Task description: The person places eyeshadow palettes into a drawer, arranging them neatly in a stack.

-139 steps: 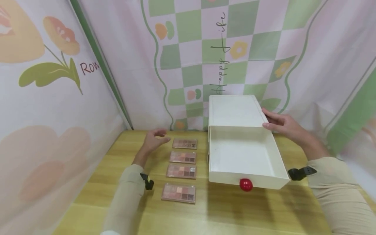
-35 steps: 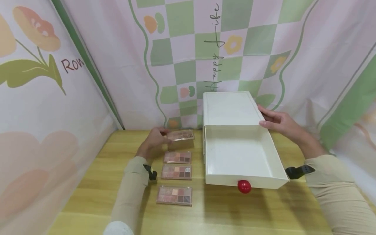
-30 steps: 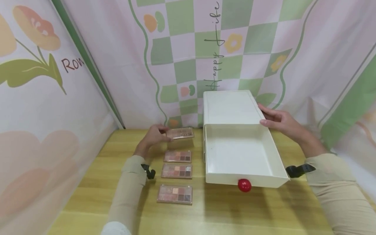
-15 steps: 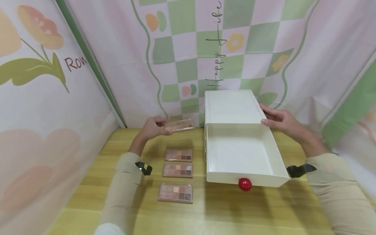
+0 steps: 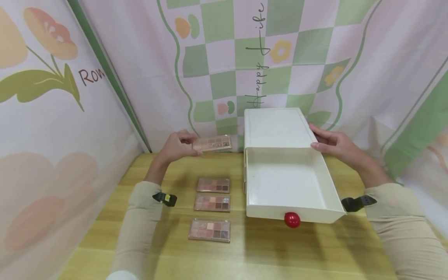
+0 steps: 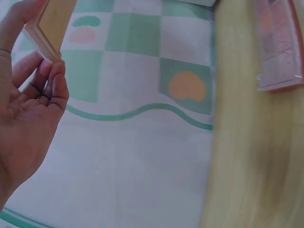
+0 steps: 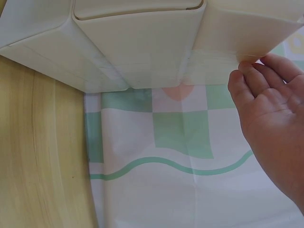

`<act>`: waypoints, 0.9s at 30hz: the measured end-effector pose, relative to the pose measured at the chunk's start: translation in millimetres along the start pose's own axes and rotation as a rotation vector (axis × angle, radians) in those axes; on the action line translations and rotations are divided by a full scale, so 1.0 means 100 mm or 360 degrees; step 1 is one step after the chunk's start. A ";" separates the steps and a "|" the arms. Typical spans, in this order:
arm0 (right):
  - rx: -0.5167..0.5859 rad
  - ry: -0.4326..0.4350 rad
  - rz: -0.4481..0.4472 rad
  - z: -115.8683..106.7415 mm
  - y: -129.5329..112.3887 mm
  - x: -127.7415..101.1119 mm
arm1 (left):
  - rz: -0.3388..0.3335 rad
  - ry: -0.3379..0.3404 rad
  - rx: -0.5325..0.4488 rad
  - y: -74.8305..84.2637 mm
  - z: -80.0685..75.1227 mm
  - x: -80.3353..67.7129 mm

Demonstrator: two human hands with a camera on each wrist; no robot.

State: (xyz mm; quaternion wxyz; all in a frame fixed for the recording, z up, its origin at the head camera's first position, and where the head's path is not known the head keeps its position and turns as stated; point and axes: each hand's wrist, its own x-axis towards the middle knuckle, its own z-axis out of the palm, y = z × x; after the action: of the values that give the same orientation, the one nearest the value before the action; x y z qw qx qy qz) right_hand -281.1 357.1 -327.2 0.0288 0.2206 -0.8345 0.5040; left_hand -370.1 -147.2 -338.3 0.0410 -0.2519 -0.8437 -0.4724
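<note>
In the head view my left hand (image 5: 176,146) pinches one end of an eyeshadow palette (image 5: 214,143) and holds it tilted above the far edge of the table. The left wrist view shows the palette (image 6: 54,23) between thumb and fingertips. On the table lie three more palettes in a column: a far one (image 5: 213,185), a middle one (image 5: 212,202) and a near one (image 5: 209,230). My right hand (image 5: 337,149) rests with extended fingers against the right side of a white drawer cabinet (image 5: 280,126). Its top drawer (image 5: 285,184) is pulled out, with nothing inside.
A red round knob (image 5: 292,220) sticks out from the drawer's front. Behind the wooden table (image 5: 196,262) hangs a checkered curtain (image 5: 224,58), close to the cabinet's back. Another printed curtain (image 5: 52,155) borders the left side.
My left hand has taken hold of the farthest palette and raised it off the table, moving up and slightly left lately. The right hand stays at the cabinet's side.
</note>
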 end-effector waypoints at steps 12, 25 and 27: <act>0.0032 -0.0005 0.0013 0.00 -0.01 -0.01 | 0.0132 -0.0006 0.0039 0.43 -0.07 -0.08; 0.0031 -0.0002 0.0005 0.00 0.01 0.00 | 0.0213 -0.0075 -0.0086 0.70 -0.01 -0.17; 0.0027 -0.0002 0.0005 0.00 0.01 0.00 | 0.0226 -0.0090 -0.0104 0.76 0.01 -0.19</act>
State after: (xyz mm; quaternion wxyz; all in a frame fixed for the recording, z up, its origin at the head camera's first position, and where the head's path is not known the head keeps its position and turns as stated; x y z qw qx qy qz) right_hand -281.2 357.7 -328.1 0.0257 0.2200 -0.8305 0.5110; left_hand -318.1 -121.4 -286.1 0.0424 -0.3254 -0.8087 -0.4882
